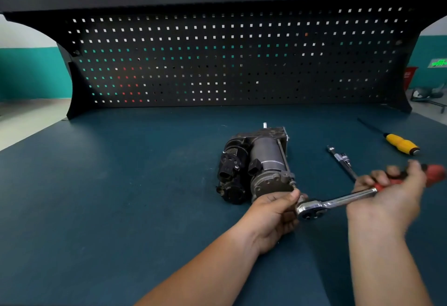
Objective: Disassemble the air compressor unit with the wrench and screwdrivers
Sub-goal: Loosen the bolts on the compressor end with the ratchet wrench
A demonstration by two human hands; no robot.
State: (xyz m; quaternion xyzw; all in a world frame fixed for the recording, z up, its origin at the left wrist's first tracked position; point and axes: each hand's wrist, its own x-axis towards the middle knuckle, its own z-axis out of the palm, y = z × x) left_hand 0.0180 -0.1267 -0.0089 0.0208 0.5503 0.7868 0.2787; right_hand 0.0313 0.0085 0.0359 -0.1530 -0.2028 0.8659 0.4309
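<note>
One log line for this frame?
left hand holds ratchet at compressor | right hand grips its handle | screwdriver lies on bench

Glossy chromed metal wrench [336, 203].

Workshop, black pegboard [217, 63] backing a blue-matted table [121, 184], ratchet wrench [338, 203], yellow-handled screwdriver [399, 144], oily air compressor [256, 163] lying there

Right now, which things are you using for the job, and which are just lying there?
In use: air compressor; ratchet wrench, its handle gripped by the right hand, the left hand holding its head.

Lying about: yellow screwdriver; thin metal bar. Both lie untouched on the bench.
</note>
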